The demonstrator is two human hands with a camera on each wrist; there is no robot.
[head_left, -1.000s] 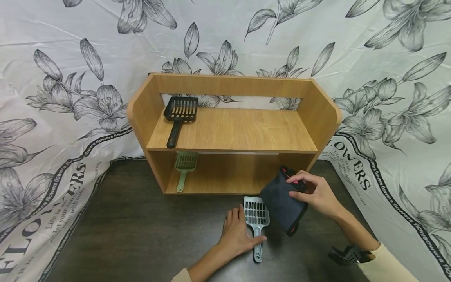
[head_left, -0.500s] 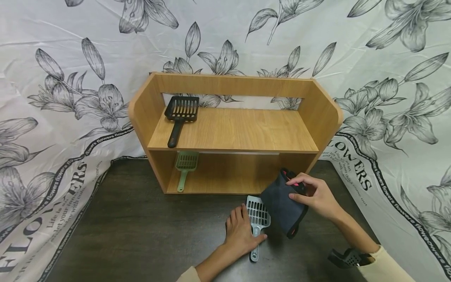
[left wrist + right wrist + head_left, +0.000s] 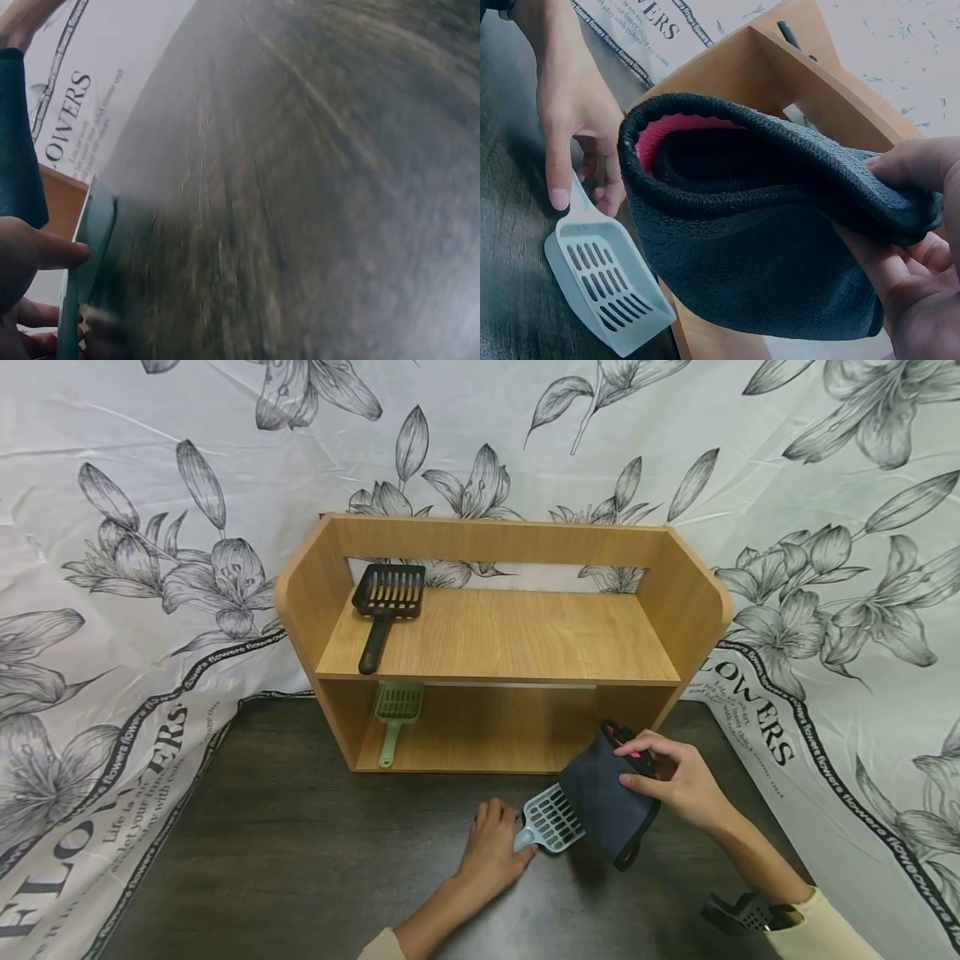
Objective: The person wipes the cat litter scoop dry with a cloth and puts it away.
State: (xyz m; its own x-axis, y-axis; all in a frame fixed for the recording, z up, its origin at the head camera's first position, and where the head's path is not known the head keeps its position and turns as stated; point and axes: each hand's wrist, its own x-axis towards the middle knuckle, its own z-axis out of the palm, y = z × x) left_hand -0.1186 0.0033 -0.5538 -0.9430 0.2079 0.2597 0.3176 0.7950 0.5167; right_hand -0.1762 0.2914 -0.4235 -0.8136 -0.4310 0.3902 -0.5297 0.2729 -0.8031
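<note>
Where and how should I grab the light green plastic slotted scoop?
I'd take the scoop by its slim green handle, probably from the open front of the wooden shelf: the handle points that way, while the slotted end sits back beneath the upper wooden board.

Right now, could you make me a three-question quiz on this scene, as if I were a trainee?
1. Which hand holds the cloth?
2. True or false: the left hand holds the black scoop.
3. Which scoop lies on the lower level of the shelf? A) black B) green C) grey

Key:
1. The right hand.
2. False; it holds the grey scoop.
3. B, the green scoop.
</note>
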